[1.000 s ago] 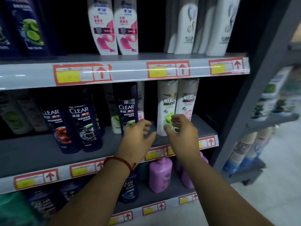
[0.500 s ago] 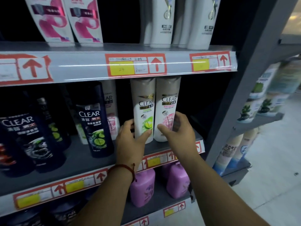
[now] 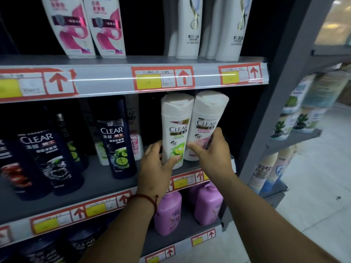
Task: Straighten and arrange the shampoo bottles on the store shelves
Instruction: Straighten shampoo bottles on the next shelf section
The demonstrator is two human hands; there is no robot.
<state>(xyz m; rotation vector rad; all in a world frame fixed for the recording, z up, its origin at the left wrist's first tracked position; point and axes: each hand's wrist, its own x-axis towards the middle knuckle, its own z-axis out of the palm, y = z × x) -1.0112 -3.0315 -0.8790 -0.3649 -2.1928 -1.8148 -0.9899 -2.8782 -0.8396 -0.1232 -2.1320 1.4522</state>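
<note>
Two white CLEAR shampoo bottles stand side by side at the right end of the middle shelf (image 3: 106,179). My left hand (image 3: 157,168) grips the lower part of the green-label bottle (image 3: 175,130), thumb across its front. My right hand (image 3: 214,154) grips the pink-label bottle (image 3: 206,122), thumb on the front and fingers round its right side. Both bottles lean slightly and touch each other. A dark blue CLEAR bottle (image 3: 116,141) with lime artwork stands upright to the left, with more dark CLEAR bottles (image 3: 45,158) further left.
The upper shelf holds white-and-pink bottles (image 3: 85,27) and plain white bottles (image 3: 190,27). Purple bottles (image 3: 169,213) sit on the lower shelf under my hands. A grey upright post (image 3: 273,103) bounds the shelf on the right; another rack (image 3: 303,111) stands beyond it.
Both hands moved up and in from the shelf edge and closed round the two white bottles. The view has drawn closer to the shelf.
</note>
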